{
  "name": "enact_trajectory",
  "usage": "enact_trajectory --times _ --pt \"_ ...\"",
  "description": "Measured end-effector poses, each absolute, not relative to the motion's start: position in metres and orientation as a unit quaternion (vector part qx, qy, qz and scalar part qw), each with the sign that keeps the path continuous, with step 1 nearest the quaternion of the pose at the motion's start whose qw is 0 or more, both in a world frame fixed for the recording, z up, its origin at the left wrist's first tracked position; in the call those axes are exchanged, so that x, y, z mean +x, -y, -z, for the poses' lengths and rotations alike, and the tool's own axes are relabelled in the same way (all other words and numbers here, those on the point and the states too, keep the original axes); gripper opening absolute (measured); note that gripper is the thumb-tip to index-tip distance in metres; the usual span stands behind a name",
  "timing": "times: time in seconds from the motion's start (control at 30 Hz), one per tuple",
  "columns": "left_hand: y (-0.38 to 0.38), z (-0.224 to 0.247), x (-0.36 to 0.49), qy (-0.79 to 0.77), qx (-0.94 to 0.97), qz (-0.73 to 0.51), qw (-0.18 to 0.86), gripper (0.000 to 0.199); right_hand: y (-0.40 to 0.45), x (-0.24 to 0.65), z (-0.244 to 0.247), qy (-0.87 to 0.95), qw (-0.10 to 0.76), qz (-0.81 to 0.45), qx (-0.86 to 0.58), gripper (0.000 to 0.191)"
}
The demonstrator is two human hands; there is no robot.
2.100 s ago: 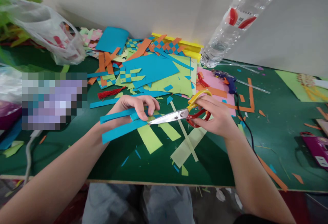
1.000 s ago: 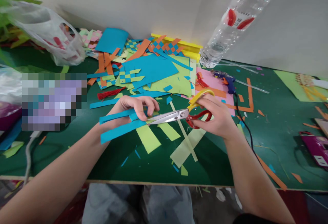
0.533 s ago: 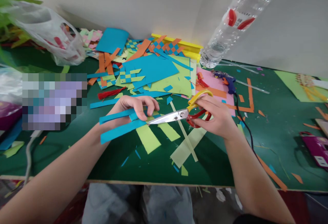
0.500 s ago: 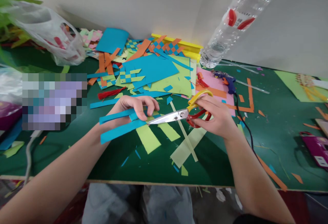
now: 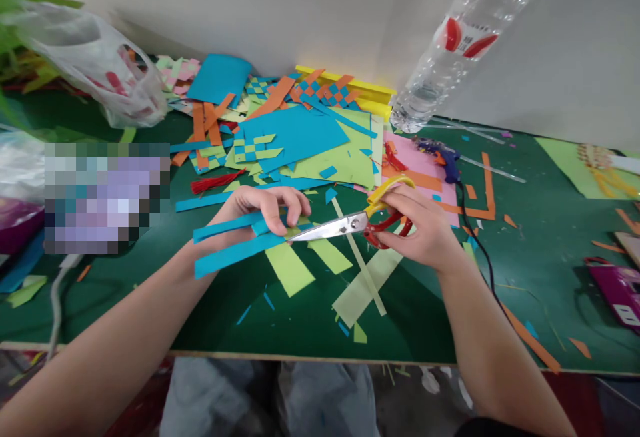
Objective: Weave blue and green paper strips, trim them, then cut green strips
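Near the middle of the green table, my left hand pinches a woven paper piece whose blue strips stick out to the left and whose light green strips hang toward the table edge. My right hand is wrapped round the yellow and red handles of the scissors. Their blades point left and look closed or nearly so. The tip lies at the lower edge of the woven piece, just beside my left fingertips. The woven part is mostly hidden by my left fingers.
Behind my hands lie blue sheets and woven scraps. A plastic bottle leans at the back right, near a glue gun with a black cord. A plastic bag stands back left. Pale strips lie below the scissors.
The paper's blue and light green strips have shifted very slightly upward at their ends. Both hands and the scissors are almost unmoved.
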State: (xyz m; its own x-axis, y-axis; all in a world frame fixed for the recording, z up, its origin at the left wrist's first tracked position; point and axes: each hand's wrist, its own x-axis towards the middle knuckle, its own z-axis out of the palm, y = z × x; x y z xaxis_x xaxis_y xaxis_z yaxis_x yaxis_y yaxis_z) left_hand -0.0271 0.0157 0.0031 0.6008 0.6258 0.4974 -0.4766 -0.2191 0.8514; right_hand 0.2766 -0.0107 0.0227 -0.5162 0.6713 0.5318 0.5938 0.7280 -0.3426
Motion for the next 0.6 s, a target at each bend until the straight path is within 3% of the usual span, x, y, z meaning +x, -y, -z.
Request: enact_trajectory --times 0.6 --pt "-0.0164 -0.0030 -0.0258 -0.080 0.634 -0.448 0.625 0.016 0.0113 0.2773 -0.0269 0.868 0.310 -0.096 -0.376 0.042"
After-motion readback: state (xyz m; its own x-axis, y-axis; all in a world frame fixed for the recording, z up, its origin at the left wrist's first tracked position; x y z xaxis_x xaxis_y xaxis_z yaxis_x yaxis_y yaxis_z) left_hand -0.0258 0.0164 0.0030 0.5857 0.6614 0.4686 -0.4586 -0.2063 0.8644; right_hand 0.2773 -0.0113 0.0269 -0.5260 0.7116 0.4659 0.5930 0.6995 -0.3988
